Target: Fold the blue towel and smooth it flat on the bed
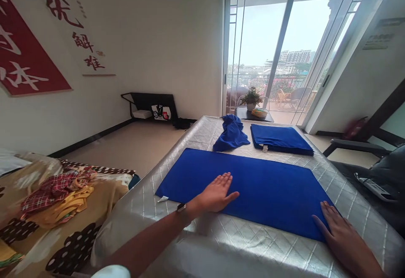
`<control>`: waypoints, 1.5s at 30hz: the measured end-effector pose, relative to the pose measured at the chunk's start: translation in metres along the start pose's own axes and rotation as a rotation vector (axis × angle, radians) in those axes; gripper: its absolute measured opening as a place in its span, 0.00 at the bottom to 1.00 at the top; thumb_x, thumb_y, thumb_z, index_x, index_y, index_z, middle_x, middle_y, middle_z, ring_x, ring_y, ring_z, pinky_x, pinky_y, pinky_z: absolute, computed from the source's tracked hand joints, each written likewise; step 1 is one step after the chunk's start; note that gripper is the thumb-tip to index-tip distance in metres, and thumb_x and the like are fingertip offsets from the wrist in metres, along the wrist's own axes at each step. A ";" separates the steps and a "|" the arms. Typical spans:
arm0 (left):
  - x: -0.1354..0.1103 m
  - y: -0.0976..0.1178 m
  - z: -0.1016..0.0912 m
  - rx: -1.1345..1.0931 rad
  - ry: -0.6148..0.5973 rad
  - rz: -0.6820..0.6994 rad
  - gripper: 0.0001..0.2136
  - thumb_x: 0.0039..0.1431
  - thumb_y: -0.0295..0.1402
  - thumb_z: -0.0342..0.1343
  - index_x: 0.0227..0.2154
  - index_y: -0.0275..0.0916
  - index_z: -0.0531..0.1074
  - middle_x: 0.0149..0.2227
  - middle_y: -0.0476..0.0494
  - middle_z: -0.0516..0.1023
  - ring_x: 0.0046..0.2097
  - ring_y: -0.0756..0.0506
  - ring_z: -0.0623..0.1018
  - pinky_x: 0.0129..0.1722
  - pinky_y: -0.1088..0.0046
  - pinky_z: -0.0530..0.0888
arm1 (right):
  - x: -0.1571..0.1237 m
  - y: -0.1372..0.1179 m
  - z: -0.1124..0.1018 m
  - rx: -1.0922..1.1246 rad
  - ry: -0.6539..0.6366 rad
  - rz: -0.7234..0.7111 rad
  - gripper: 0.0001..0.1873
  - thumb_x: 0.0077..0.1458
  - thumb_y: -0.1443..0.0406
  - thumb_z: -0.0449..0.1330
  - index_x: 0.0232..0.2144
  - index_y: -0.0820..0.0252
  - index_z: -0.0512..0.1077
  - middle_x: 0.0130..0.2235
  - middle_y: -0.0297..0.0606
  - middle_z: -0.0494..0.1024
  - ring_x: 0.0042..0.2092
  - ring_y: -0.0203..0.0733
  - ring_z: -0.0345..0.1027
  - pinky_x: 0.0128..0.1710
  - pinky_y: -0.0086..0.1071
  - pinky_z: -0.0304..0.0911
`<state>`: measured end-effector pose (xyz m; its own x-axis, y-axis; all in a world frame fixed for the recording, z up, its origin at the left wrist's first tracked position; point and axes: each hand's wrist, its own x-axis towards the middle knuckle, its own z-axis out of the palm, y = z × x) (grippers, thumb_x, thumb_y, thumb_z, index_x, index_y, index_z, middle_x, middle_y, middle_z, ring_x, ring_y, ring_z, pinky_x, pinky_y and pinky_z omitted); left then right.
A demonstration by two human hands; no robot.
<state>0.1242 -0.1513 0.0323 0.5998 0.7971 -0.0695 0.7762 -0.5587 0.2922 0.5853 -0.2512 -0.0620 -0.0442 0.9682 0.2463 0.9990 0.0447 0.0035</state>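
A blue towel (pixel 259 181) lies spread flat across the quilted silver cover, with a small white tag at its near left corner. My left hand (pixel 217 193) rests on its near part, palm down, fingers stretched out. On the towel's right end lies my right hand (pixel 341 231), fingers extended and thumb apart. Beyond the towel sits a neat stack of folded blue towels (pixel 280 139) with a white label on its front edge. Left of that stack is a crumpled blue towel (pixel 232 133).
The quilted silver cover (pixel 152 189) drapes over the bed-like surface. At left, a patterned bedspread (pixel 104 202) holds crumpled plaid and yellow clothes (pixel 60 189). A dark armchair (pixel 376 176) stands close on the right. A potted plant (pixel 251 98) sits by the glass door.
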 end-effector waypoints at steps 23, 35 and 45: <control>0.030 -0.209 -0.025 0.054 0.294 -0.721 0.42 0.67 0.58 0.26 0.70 0.26 0.47 0.72 0.30 0.44 0.72 0.37 0.46 0.69 0.55 0.47 | -0.003 0.015 -0.003 0.022 -0.095 0.004 0.42 0.58 0.41 0.37 0.60 0.54 0.70 0.66 0.43 0.65 0.69 0.54 0.52 0.65 0.51 0.55; 0.030 -0.211 -0.019 0.113 0.323 -0.700 0.42 0.67 0.58 0.29 0.69 0.23 0.48 0.71 0.29 0.46 0.72 0.38 0.47 0.70 0.58 0.45 | 0.134 -0.181 -0.054 0.095 -0.197 -0.036 0.43 0.66 0.46 0.30 0.70 0.68 0.51 0.71 0.45 0.49 0.72 0.47 0.39 0.70 0.46 0.39; 0.026 -0.216 -0.021 0.110 0.322 -0.669 0.40 0.69 0.56 0.28 0.69 0.26 0.51 0.71 0.29 0.49 0.71 0.36 0.51 0.68 0.54 0.51 | 0.209 -0.244 -0.020 0.164 -0.292 -0.043 0.43 0.66 0.45 0.30 0.71 0.66 0.46 0.73 0.43 0.45 0.73 0.44 0.34 0.71 0.44 0.32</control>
<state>-0.0323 -0.0049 -0.0130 -0.0799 0.9928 0.0888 0.9803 0.0622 0.1873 0.3326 -0.0647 0.0078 -0.1106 0.9931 -0.0391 0.9827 0.1034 -0.1536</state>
